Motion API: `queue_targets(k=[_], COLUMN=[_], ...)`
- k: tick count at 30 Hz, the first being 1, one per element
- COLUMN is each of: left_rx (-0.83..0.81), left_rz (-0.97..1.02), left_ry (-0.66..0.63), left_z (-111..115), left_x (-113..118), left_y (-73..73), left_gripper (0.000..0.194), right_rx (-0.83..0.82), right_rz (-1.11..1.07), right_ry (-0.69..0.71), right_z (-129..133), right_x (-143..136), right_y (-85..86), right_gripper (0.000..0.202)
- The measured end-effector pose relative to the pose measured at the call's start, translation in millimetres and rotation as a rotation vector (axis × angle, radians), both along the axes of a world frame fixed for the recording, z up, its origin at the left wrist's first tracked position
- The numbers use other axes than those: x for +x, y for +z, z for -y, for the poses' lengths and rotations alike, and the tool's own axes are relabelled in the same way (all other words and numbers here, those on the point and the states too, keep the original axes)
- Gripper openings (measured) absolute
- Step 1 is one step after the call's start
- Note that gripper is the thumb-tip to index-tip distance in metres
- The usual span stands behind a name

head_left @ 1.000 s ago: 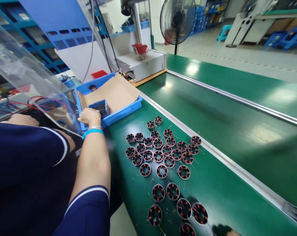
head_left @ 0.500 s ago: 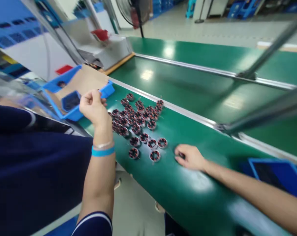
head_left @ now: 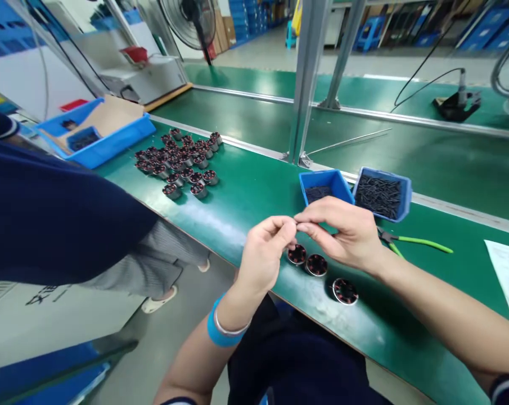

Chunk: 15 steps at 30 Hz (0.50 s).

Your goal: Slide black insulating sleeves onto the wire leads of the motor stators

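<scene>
My left hand (head_left: 266, 250), with a blue band at the wrist, is closed in a pinch. My right hand (head_left: 342, 229) is closed too, and its thumb and index fingertips meet those of the left. Whatever is between the fingertips is too small to make out. Just below the hands, three round motor parts with reddish windings stand on the green table: one partly behind my left fingers (head_left: 297, 255), a middle motor part (head_left: 316, 265) and a nearer motor part (head_left: 345, 291). Behind my right hand are a blue bin (head_left: 327, 179) and another bin of short black pieces (head_left: 378, 194).
Green-handled cutters (head_left: 423, 242) lie right of my right hand, partly hidden by it. Many motor parts (head_left: 178, 154) cluster at the left, beside a blue crate (head_left: 123, 139). A metal post (head_left: 302, 84) rises behind the bins. Another person (head_left: 47, 208) stands at the left.
The view has turned right. My left hand has left the area by the blue crate, and my right hand has let go of a motor part on the table. Both now meet fingertip to fingertip.
</scene>
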<state>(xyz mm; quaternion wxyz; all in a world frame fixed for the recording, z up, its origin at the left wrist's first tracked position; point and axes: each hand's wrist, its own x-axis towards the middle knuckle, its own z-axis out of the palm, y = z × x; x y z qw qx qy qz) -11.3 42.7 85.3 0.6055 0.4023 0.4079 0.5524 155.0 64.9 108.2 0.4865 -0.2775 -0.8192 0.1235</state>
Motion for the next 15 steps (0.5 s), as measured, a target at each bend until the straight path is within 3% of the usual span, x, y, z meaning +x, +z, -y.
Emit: queue_targets(k=[4, 6, 10, 15], left_rx=[0.232, 0.27, 0.246, 0.271], left_rz=[-0.573, -0.772, -0.869, -0.872], left_ry=[0.084, 0.014, -0.101, -0.043], left_z=[17, 15, 10, 12], left_x=[11, 13, 18, 22], left_y=[-38.4, -57.9, -77.8, -76.8], left_gripper=[0.031, 0.032, 0.013, 0.012], right_rx=[-0.56, -0.778, -0.976, -1.153], right_rz=[-0.084, -0.131, -0.194, -0.29], right_ry=[-0.115, -0.127, -0.027, 0.024], right_z=[11, 9, 3, 0], right_x=[33, 39, 38, 38], right_y=[-40.5, -64.9, -97.4, -99.5], right_gripper=[0.014, 0.022, 0.034, 0.039])
